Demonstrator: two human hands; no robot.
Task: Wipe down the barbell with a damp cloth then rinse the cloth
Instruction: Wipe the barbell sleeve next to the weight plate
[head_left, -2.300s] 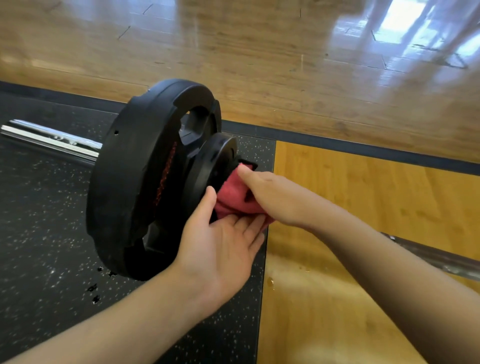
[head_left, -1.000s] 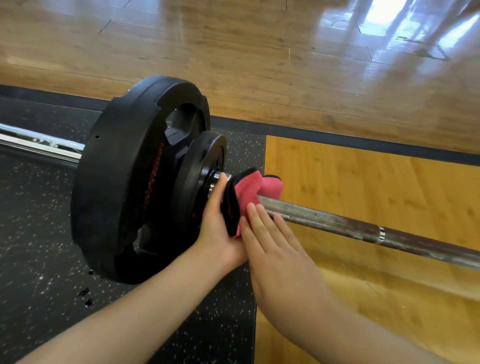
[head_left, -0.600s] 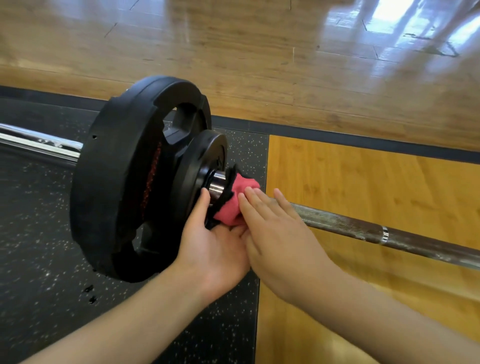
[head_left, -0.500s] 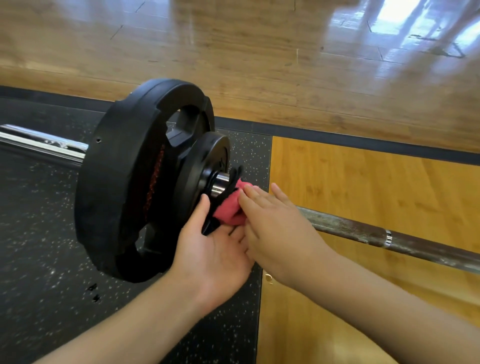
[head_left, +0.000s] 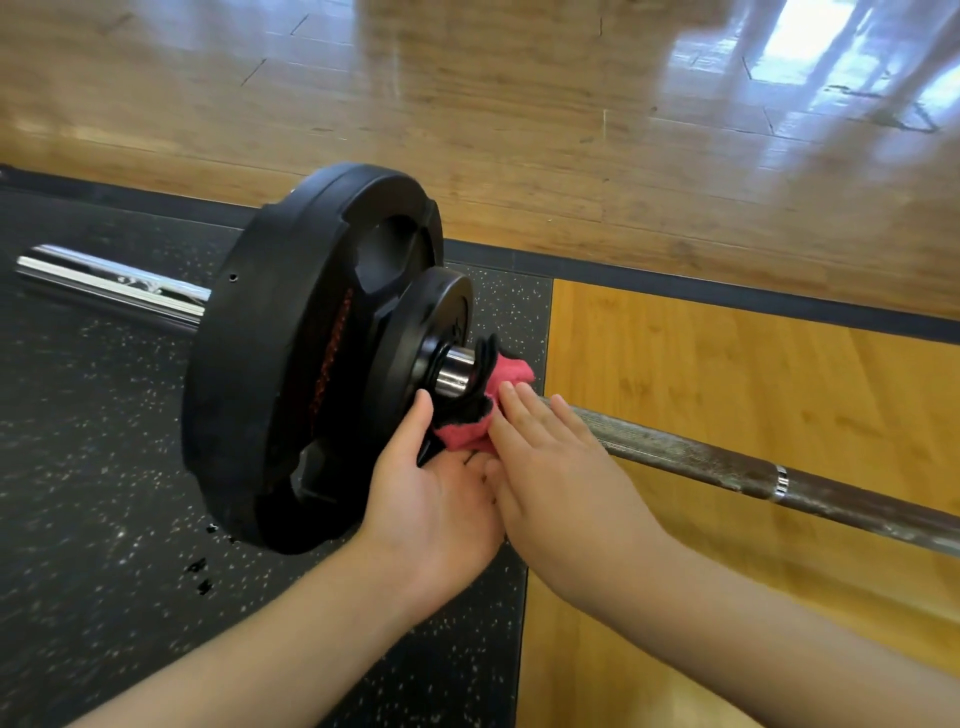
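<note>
The barbell lies across the floor, its rusty grey shaft (head_left: 701, 457) running right. A big black plate (head_left: 270, 364) and a smaller one (head_left: 441, 312) sit on its sleeve (head_left: 114, 283). A pink cloth with a black edge (head_left: 511, 371) is bunched round the bar right beside the small plate. My left hand (head_left: 436, 499) lies palm up under the cloth, thumb raised against its black edge, fingers hidden below. My right hand (head_left: 561, 467) rests on top with straight fingers, their tips touching the cloth.
The plates stand on a black speckled rubber mat (head_left: 93, 467) with a few dark spots (head_left: 200, 574) near the big plate. A yellow wooden platform (head_left: 727, 374) lies under the shaft. Glossy wood flooring (head_left: 519, 104) stretches beyond.
The cloth has moved in along the shaft and now sits bunched by the small plate. My right hand has shifted from below the cloth onto its top. My left hand stays underneath.
</note>
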